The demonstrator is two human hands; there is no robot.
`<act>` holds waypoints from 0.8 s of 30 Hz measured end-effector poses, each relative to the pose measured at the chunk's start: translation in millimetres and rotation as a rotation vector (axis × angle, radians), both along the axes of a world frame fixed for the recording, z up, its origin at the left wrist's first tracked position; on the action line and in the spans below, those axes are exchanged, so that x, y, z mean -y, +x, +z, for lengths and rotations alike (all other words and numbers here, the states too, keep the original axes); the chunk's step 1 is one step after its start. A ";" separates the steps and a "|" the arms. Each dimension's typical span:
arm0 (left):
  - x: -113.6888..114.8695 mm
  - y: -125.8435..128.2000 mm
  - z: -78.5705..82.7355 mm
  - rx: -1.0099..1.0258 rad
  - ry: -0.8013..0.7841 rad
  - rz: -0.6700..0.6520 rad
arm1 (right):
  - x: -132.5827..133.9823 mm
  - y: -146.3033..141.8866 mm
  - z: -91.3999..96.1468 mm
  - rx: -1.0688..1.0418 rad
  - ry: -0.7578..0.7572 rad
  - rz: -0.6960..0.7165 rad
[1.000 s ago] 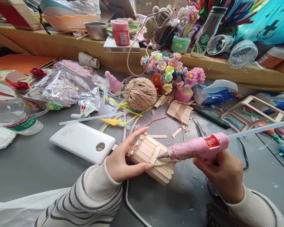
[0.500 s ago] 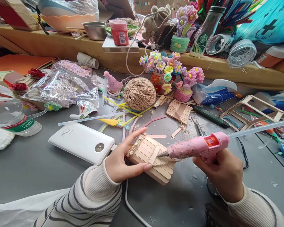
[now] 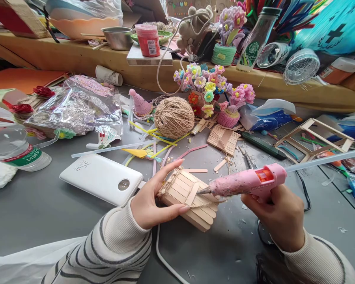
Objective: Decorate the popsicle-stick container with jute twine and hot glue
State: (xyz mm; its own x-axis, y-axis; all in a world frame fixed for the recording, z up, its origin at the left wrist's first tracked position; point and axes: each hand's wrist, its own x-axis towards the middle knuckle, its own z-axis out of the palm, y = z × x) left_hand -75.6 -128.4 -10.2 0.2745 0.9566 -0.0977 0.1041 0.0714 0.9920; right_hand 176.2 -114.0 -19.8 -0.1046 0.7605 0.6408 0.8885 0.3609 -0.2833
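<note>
My left hand (image 3: 155, 203) grips a small craft-stick box (image 3: 177, 188), thumb across its upper face and fingers around the far side. Twine wraps the box's left end, and a short stick piece lies crosswise over the others. A loose strand of twine (image 3: 207, 204) runs along the face toward the right. My right hand (image 3: 279, 217) is closed around the handle of a pink hot glue gun (image 3: 245, 182). Its metal nozzle points left, at the edge of the crosswise stick. A long translucent glue stick (image 3: 322, 161) juts from the gun's back.
A white power bank (image 3: 100, 179) lies left of the box. Behind are a ball of twine (image 3: 174, 117), pipe-cleaner flowers (image 3: 208, 85), a craft-stick panel (image 3: 225, 138) and a green utility knife (image 3: 263, 145). A plastic bottle (image 3: 20, 152) lies at far left; a stick frame (image 3: 328, 136) stands right.
Both hands, the box and the glue gun look nearly still. The whole view has shifted very slightly, and the power bank's small display reads differently.
</note>
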 end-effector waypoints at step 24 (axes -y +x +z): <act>0.6 -0.1 -0.2 0.003 0.029 0.009 | -0.8 3.5 -0.6 0.011 0.006 0.025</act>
